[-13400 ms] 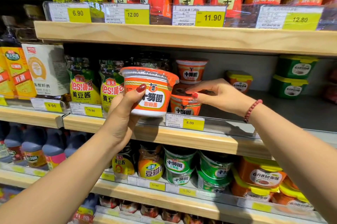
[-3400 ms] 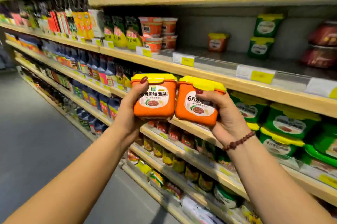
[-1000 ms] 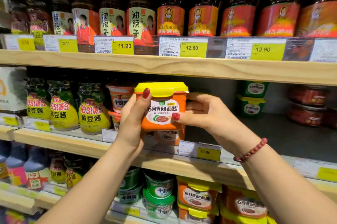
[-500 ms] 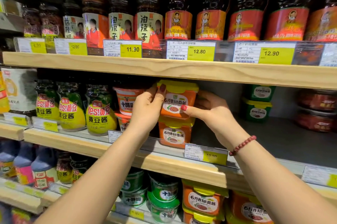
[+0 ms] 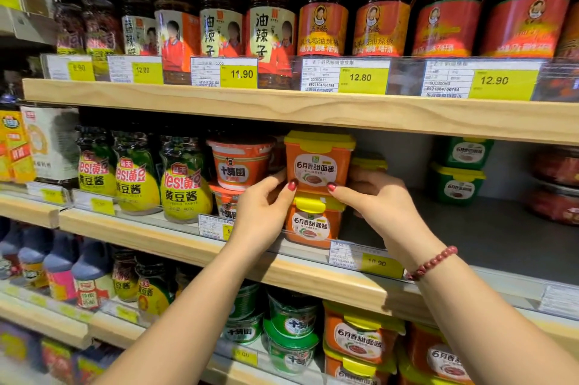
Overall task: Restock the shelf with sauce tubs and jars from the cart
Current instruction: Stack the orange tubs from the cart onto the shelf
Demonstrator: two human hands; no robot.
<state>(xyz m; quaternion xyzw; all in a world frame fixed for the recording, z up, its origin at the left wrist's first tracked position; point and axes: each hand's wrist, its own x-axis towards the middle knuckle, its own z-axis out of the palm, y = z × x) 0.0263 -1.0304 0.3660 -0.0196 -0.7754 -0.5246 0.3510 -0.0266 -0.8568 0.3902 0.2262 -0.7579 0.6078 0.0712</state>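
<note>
Across the wooden shelf [image 5: 313, 278], left of the top orange tub [image 5: 318, 162]: three yellow-labelled bean paste jars [image 5: 185, 184], then two red round tubs [image 5: 238, 168] stacked just beside it, crowding that side. Well to its right, two green tubs [image 5: 457, 187], stacked. Directly beneath it, touching, a second orange tub [image 5: 313, 224]; behind its right side, a third orange tub [image 5: 368, 163], partly hidden. Grasping the top orange tub's lower corners: left hand [image 5: 263, 212] and right hand [image 5: 376, 206], thumbs on the front face.

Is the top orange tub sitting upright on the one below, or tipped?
Upright: the top orange tub sits level on the lower tub's yellow lid, label facing out.
</note>
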